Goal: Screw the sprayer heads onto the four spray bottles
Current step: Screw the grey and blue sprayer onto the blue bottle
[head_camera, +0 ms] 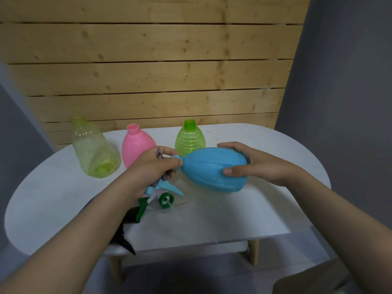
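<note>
Presently, white oval table (244, 215) fills the lower field, set against a wooden slat wall (148, 60). Blue bottle (212, 168) is held on its side above table centre, neck pointing to 9 o'clock. Right hand (252, 164) wraps the bottle's base end, thumb on the near side, fingers curled over the far side. Left hand (154, 164) is closed around the neck and a blue sprayer head (167, 186), whose trigger sticks out below the hand toward 5 o'clock; whether the head is seated on the thread cannot be told.

Standing upright and uncapped along the far edge: pale yellow-green bottle (93, 149) at 10 o'clock, pink bottle (135, 145) at 11 o'clock, partly behind the left hand, and ribbed green bottle (189, 139) at 12 o'clock, just behind the blue one.

Loose on the table at 7 o'clock of the blue bottle: green sprayer head (163, 201), collar opening facing the camera; a dark sprayer head (125, 234) lies partly under the left forearm.
</note>
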